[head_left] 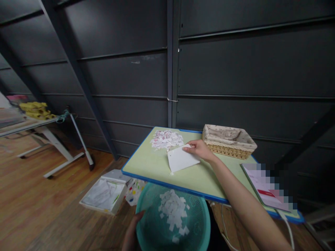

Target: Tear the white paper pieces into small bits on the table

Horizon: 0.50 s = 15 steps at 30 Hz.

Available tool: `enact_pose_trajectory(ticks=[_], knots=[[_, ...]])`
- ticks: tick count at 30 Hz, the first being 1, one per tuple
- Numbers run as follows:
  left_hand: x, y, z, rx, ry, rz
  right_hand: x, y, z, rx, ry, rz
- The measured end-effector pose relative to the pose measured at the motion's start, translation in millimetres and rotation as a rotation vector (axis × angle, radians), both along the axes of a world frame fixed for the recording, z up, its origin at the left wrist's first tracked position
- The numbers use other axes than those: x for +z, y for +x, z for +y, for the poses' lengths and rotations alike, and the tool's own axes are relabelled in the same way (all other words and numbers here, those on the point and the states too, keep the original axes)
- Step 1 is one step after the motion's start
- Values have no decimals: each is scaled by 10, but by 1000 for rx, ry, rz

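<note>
My right hand (200, 149) pinches the upper edge of a sheet of white paper (181, 159) just above the yellow-green tabletop (146, 157). A heap of small torn or cut paper scraps (167, 138), some with reddish print, lies behind the sheet. Below the table's front edge, my left hand (134, 226) grips the left rim of a green plastic basket (207, 226), thumb over the edge; its other fingers are hidden. Many small white paper pieces (172, 209) lie inside that basket.
A lined wicker basket (227, 150) stands at the table's back right. Near the right edge lies a tablet-like screen (267, 190) with a white cable (288, 226). An open white box (104, 195) rests on the floor at left, below a wheeled table (52, 120).
</note>
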<state>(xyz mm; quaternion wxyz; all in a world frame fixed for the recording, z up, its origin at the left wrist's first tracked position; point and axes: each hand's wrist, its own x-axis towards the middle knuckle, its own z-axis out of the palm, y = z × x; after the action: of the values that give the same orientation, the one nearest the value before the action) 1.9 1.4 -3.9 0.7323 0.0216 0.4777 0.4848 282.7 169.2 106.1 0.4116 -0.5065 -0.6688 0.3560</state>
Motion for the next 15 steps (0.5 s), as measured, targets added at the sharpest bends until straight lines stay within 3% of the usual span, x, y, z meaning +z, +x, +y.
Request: enact_pose_trajectory(ticks=[8,11,15], knots=[[118,6,-4,11,-112,4,-81,-223,-66,204,-220,178],[90,0,4,-10,-132,5,-116,-84,64,-27,-70,258],[40,-8,6,-13,-112,-61,-166,188,269,-426,248,90]])
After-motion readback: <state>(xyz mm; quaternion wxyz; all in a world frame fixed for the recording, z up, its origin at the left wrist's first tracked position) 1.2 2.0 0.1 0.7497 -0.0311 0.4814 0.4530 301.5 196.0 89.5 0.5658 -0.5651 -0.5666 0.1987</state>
